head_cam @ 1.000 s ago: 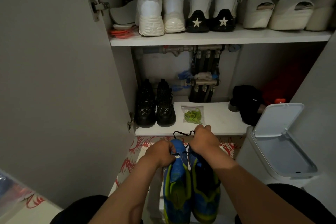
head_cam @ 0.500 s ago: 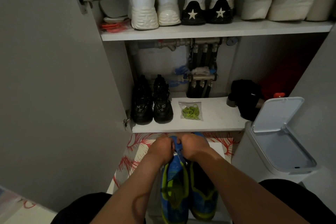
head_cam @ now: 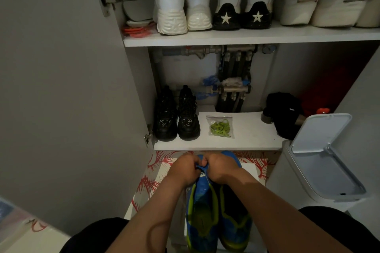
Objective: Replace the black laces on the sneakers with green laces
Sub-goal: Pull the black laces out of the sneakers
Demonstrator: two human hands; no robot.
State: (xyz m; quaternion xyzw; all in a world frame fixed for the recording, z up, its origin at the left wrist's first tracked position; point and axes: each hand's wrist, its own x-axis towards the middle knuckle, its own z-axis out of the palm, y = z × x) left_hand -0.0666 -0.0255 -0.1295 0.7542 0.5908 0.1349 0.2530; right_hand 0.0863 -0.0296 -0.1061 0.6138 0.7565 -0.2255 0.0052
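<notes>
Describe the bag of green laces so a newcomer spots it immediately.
Find the open cupboard's lower white shelf. On it, between the black chunky shoes at left and a black bundle at right, lies a small clear bag. Only it holds bright green laces.
</notes>
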